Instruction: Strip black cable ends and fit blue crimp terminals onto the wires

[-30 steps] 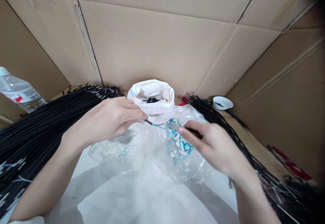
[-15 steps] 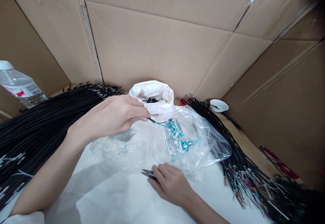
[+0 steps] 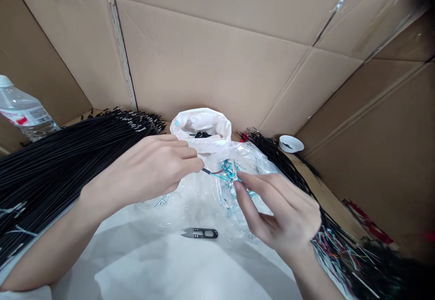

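Observation:
My left hand (image 3: 159,166) is closed in a pinch on a thin black cable (image 3: 206,171), held above the clear plastic bag. Fine coloured wires (image 3: 219,173), teal and reddish, fan out from its cut end toward the right. My right hand (image 3: 278,205) has its thumb and forefinger almost together beside those wire ends; whether a wire lies between the tips is too small to tell. Small teal and silver scraps (image 3: 228,166) lie on the clear bag (image 3: 220,200) beneath. Thread snips (image 3: 200,233) rest on the white surface in front, touched by neither hand.
A thick bundle of black cables (image 3: 68,155) runs along the left, another bundle (image 3: 282,155) along the right. Behind stand a white bag (image 3: 222,125) holding black bits and a white bowl (image 3: 291,143). Cardboard walls (image 3: 210,55) enclose the place; a water bottle (image 3: 25,109) is at far left.
My right hand has let go of the snips, leaving them on the white surface, and has risen to the wire ends. The left hand with the cable has shifted slightly lower and right.

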`<state>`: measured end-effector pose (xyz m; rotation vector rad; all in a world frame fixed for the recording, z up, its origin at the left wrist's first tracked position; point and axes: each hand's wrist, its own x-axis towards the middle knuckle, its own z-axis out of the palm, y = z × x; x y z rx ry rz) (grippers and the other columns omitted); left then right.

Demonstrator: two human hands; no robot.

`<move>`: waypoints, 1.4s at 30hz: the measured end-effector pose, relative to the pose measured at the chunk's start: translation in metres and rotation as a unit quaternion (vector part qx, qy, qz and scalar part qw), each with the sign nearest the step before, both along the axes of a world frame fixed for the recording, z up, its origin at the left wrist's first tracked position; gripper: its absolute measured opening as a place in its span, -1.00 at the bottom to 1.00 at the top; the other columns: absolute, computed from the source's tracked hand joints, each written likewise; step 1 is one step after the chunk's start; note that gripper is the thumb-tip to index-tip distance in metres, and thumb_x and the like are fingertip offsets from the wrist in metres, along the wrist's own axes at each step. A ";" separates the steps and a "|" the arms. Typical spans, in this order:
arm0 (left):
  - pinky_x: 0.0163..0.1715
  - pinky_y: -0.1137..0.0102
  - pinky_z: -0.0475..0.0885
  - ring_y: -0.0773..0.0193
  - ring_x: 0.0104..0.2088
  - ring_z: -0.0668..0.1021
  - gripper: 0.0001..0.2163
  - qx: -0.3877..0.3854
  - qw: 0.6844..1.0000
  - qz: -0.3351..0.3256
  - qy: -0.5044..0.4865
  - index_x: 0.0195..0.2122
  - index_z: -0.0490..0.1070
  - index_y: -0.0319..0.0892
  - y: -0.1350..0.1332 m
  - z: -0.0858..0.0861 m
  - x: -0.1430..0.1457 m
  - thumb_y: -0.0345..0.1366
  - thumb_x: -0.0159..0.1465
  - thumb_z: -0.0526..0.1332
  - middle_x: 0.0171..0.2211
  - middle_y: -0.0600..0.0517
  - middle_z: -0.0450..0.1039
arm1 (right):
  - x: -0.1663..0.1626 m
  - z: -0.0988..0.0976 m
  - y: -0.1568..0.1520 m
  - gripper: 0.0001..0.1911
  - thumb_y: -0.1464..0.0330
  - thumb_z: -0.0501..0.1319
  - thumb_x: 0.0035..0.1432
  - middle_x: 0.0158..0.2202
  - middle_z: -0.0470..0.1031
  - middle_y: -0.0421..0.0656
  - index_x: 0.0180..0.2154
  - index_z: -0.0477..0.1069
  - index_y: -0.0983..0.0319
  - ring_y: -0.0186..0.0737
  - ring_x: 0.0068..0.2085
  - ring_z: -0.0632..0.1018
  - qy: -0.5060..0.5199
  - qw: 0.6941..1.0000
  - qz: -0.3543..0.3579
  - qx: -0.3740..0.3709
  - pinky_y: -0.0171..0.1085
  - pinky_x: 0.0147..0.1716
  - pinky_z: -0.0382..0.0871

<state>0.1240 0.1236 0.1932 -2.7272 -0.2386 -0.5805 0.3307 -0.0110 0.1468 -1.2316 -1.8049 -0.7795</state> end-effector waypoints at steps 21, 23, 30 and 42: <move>-0.26 0.27 0.42 0.16 -0.34 0.58 -0.79 0.031 0.999 -0.009 0.028 -0.28 0.50 -0.18 -0.010 -0.008 0.007 -0.56 0.32 0.11 -0.39 0.05 0.56 | -0.008 0.006 0.021 -0.69 0.55 0.17 0.20 -0.67 0.32 -0.28 -0.58 0.37 0.22 -0.35 -0.60 0.25 -0.149 0.985 -0.023 -0.089 -0.24 -0.56 0.06; -0.27 0.28 0.42 0.16 -0.33 0.58 -0.82 0.033 0.999 -0.013 0.030 -0.26 0.50 -0.18 -0.010 -0.008 0.007 -0.54 0.33 0.14 -0.38 0.05 0.57 | -0.008 0.006 0.019 -0.70 0.53 0.15 0.21 -0.67 0.28 -0.29 -0.56 0.39 0.22 -0.37 -0.60 0.24 -0.085 0.987 0.000 -0.135 -0.27 -0.56 0.06; -0.31 0.31 0.39 0.20 -0.32 0.59 -0.76 0.086 0.996 -0.025 -0.018 -0.29 0.49 -0.19 -0.012 -0.007 0.008 -0.57 0.37 0.07 -0.37 0.05 0.58 | -0.016 -0.005 0.017 -0.77 0.31 0.26 0.18 -0.66 0.07 -0.36 -0.51 0.42 0.22 -0.43 -0.61 0.07 0.471 0.815 0.134 -0.310 -0.34 -0.64 -0.06; -0.32 0.31 0.39 0.20 -0.32 0.59 -0.71 0.065 0.995 -0.068 -0.033 -0.27 0.53 -0.19 -0.010 -0.007 0.008 -0.54 0.41 0.03 -0.35 0.04 0.59 | -0.037 -0.025 0.012 -0.69 0.18 0.39 -0.08 -0.73 -0.19 -0.49 -0.54 0.30 0.16 -0.45 -0.65 -0.17 0.775 0.471 0.241 -0.346 -0.33 -0.71 -0.20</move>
